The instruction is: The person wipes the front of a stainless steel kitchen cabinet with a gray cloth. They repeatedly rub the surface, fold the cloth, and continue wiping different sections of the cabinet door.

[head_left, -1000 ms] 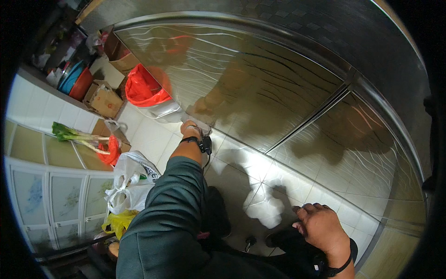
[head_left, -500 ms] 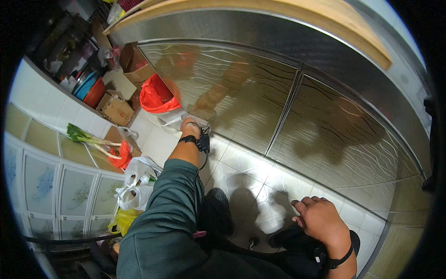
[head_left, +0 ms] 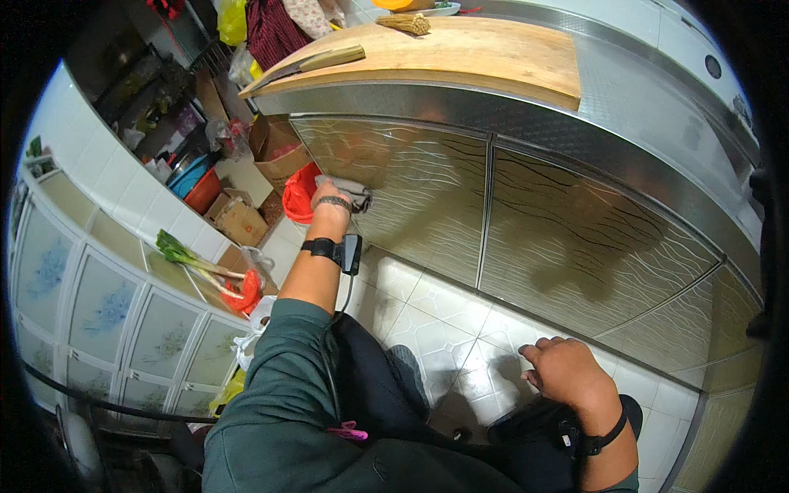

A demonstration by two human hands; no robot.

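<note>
My left hand (head_left: 330, 205) reaches forward at the end of an outstretched arm and grips a folded grey cloth (head_left: 355, 195). The cloth is close to the left end of the glossy, wave-patterned cabinet front (head_left: 403, 181); whether they touch I cannot tell. Just beside that hand is a bin lined with a red bag (head_left: 300, 193). My right hand (head_left: 569, 374) is held low over my right knee, its fingers loosely curled, thumb apart from the index finger, and nothing seen in it.
Above the cabinet, a wooden board (head_left: 477, 62) carries a knife (head_left: 316, 59) and a bundle of thin sticks (head_left: 403, 24). Cardboard boxes (head_left: 237, 218) stand behind the bin. Leeks (head_left: 193, 259) lie at the left near bags. White floor tiles (head_left: 427, 333) lie below me.
My left hand has risen from low beside the bin, with the cloth now showing in it. The view has tilted up, bringing the board's top into sight. My right hand stays nearly still.
</note>
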